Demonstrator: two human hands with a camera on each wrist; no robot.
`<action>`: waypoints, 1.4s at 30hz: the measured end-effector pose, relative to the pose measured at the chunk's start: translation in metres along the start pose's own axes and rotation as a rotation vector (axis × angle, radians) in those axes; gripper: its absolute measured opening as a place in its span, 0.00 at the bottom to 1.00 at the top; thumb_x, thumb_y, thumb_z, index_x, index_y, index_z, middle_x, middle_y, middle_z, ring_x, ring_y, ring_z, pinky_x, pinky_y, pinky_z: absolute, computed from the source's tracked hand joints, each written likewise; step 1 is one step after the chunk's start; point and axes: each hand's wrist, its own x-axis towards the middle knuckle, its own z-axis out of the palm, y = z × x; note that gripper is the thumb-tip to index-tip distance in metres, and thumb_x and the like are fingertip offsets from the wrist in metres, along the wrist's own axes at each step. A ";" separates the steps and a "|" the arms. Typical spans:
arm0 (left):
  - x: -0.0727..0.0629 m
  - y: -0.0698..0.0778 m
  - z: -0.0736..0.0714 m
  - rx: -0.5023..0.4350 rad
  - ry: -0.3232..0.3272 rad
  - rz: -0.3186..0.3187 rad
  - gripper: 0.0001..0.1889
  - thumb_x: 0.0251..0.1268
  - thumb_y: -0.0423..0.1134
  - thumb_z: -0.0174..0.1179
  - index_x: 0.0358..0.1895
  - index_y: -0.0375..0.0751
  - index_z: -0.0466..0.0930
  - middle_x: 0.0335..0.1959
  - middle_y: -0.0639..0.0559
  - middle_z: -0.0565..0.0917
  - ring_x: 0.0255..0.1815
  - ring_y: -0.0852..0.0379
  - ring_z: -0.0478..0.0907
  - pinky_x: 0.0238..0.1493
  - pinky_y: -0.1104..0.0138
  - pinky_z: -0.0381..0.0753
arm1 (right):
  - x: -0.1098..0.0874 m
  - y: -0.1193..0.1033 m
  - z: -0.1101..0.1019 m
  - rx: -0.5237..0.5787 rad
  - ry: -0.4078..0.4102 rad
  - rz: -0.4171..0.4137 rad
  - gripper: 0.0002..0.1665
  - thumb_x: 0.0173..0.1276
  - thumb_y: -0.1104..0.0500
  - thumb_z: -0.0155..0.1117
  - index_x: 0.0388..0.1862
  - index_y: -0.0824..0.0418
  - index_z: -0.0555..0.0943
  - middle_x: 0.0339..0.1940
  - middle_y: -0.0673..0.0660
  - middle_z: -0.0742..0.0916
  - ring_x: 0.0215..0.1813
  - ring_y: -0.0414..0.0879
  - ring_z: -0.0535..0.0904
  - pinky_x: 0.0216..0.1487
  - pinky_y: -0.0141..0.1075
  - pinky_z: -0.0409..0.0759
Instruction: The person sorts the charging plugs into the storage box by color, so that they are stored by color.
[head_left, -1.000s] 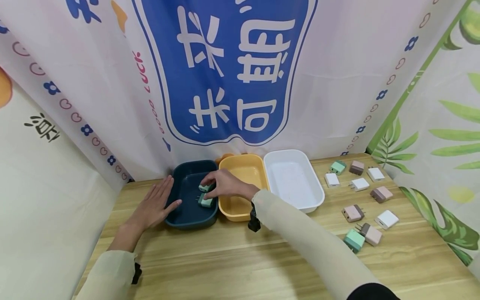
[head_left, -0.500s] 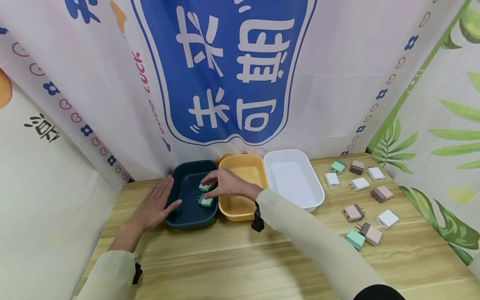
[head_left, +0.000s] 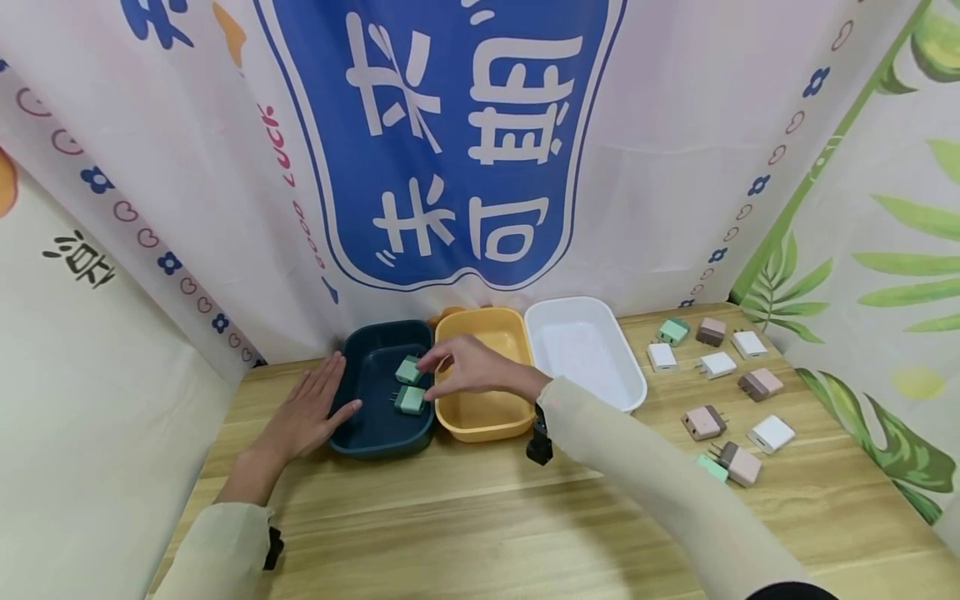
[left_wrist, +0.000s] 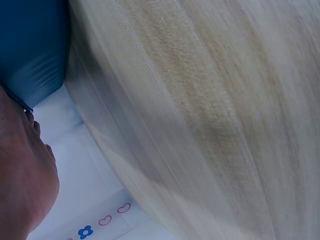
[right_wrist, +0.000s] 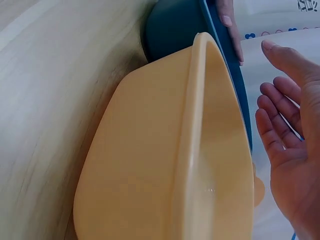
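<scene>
Two green plug-in chargers lie in the dark blue bin (head_left: 369,421), one green charger (head_left: 408,370) behind the other green charger (head_left: 410,400), both by its right wall. Over the rim between that bin and the yellow bin (head_left: 480,434), my right hand (head_left: 474,367) hovers beside them. In the right wrist view its thumb and fingers (right_wrist: 272,130) are apart and loosely bent, with nothing between them. My left hand (head_left: 303,410) lies with outstretched fingers against the left side of the dark blue bin; the left wrist view catches only part of it.
A white bin (head_left: 581,358) stands right of the yellow one. On the table's right side lie several loose chargers: white (head_left: 771,434), pink-brown (head_left: 705,422) and green (head_left: 672,332). My right sleeve (head_left: 645,467) partly covers one green charger (head_left: 712,467). A printed cloth (head_left: 637,208) hangs behind.
My right hand has let go of the rear green charger and drawn slightly right, off both chargers. My left hand has kept its place. The view has shifted a little.
</scene>
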 end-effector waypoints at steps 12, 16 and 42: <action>0.000 -0.001 0.000 -0.006 -0.004 -0.001 0.47 0.84 0.64 0.45 0.87 0.35 0.37 0.89 0.36 0.41 0.88 0.35 0.40 0.85 0.39 0.38 | -0.023 -0.009 -0.014 -0.003 0.015 -0.033 0.25 0.62 0.56 0.83 0.57 0.63 0.89 0.56 0.60 0.91 0.58 0.58 0.86 0.62 0.46 0.86; 0.000 -0.001 0.000 -0.004 -0.002 -0.001 0.47 0.84 0.64 0.45 0.87 0.35 0.37 0.88 0.36 0.41 0.88 0.34 0.40 0.85 0.39 0.39 | -0.031 -0.012 -0.018 0.030 0.008 -0.052 0.27 0.61 0.58 0.84 0.57 0.67 0.88 0.55 0.64 0.90 0.59 0.61 0.86 0.62 0.52 0.86; 0.000 -0.001 0.000 0.008 -0.016 -0.006 0.48 0.84 0.65 0.44 0.87 0.34 0.36 0.88 0.36 0.41 0.88 0.34 0.40 0.85 0.38 0.40 | -0.086 -0.032 -0.036 -0.057 -0.023 -0.077 0.22 0.60 0.58 0.84 0.54 0.59 0.90 0.52 0.51 0.91 0.55 0.41 0.86 0.58 0.41 0.87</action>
